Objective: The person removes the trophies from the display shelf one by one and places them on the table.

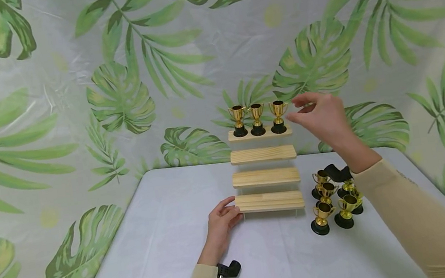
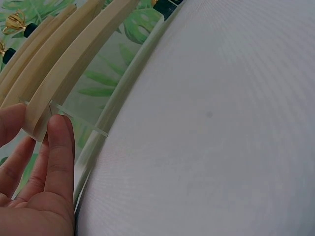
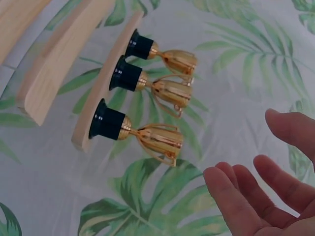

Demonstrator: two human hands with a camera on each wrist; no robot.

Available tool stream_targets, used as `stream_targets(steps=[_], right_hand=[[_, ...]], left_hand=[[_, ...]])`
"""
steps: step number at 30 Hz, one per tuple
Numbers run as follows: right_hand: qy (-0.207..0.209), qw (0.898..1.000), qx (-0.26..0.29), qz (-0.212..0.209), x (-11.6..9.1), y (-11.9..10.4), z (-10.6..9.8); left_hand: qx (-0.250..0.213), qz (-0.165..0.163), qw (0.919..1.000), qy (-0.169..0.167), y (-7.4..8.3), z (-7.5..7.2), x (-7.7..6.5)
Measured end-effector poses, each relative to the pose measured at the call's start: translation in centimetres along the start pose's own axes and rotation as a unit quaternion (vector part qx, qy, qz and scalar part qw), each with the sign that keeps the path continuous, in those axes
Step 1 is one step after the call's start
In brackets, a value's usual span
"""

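Note:
A tiered stand (image 1: 266,178) of pale wooden shelves with clear end panels is on the table. Three small gold trophy cups with black bases stand upright in a row on its top shelf (image 3: 81,140). My left hand (image 1: 223,227) holds the left end of the lowest shelf, the thumb on one face and the fingers around the other side in the left wrist view. Beside the rightmost trophy (image 3: 160,140), my right hand (image 1: 324,117) hovers with thumb and fingers apart. Nothing is between them, and a gap separates the fingertips from the cup.
Several more gold trophies (image 1: 321,220) stand clustered on the table to the right of the stand, partly hidden behind the right wrist's camera. A white cloth covers the table (image 1: 168,241). Behind it hangs a leaf-patterned sheet (image 1: 178,69).

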State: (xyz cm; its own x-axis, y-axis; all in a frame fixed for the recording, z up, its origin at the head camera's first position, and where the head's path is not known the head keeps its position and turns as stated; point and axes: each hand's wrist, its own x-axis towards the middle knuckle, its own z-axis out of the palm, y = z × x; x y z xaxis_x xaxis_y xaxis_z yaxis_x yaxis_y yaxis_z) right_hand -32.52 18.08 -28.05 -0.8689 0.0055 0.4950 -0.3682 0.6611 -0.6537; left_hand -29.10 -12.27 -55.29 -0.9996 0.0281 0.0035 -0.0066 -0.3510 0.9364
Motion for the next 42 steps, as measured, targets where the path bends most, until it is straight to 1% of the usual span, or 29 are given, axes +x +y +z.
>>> stream_targets(steps=[4, 8, 12, 18, 24, 31, 42], right_hand=[[-0.007, 1.000, 0.004, 0.010, 1.5, 0.1, 0.3], [-0.004, 1.000, 0.000, 0.002, 2.7, 0.4, 0.6], [-0.007, 1.000, -0.008, 0.004, 3.9, 0.7, 1.0], [-0.008, 1.000, -0.022, -0.003, 5.1, 1.3, 1.6], [-0.010, 1.000, -0.024, -0.006, 5.9, 2.3, 1.9], [-0.028, 0.999, -0.025, 0.014, 6.4, 3.3, 2.7], [-0.040, 0.999, -0.023, 0.025, 7.2, 4.0, 4.5]], left_hand=[[-0.005, 0.002, 1.0000, 0.000, -0.1, 0.0, 0.0], [-0.006, 0.002, 1.0000, -0.002, -0.2, 0.0, 0.0], [-0.006, 0.000, 1.0000, 0.000, -0.4, -0.1, 0.0], [-0.007, 0.000, 1.0000, -0.002, -0.4, 0.1, -0.2], [-0.007, -0.003, 1.0000, -0.005, -0.5, 0.2, -0.3], [-0.010, -0.003, 0.9999, -0.003, -0.5, 0.2, -0.2], [-0.009, 0.001, 1.0000, -0.002, -0.2, 0.0, -0.1]])
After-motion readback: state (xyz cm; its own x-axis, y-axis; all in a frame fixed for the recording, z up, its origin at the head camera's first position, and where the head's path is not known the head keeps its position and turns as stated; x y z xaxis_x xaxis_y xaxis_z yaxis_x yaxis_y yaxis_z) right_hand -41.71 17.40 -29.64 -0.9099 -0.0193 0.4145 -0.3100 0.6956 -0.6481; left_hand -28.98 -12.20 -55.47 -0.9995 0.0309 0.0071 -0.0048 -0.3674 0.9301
